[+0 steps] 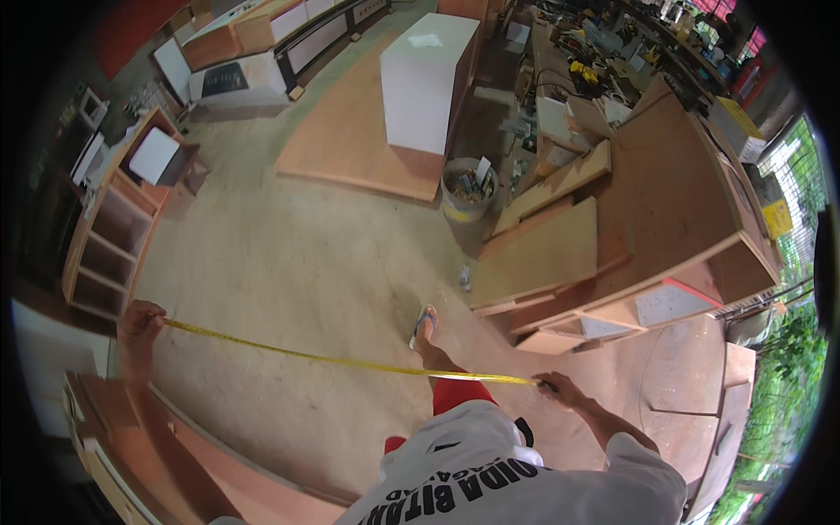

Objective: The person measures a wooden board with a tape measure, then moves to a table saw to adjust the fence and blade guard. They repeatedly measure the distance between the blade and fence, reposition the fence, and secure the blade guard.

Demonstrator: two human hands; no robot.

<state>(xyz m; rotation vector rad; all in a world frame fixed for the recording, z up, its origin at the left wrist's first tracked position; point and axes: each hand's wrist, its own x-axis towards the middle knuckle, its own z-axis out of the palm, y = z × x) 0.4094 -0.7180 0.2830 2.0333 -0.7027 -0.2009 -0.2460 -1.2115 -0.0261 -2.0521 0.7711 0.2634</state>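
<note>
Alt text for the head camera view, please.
A person's left hand and right hand hold a yellow tape measure extended above a workshop floor. Beyond are a white boxy unit, a bucket and wooden panels.

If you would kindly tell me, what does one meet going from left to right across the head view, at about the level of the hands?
Bare left hand → long, thin yellow measuring tape → bare right hand → leafy green plants.
</note>
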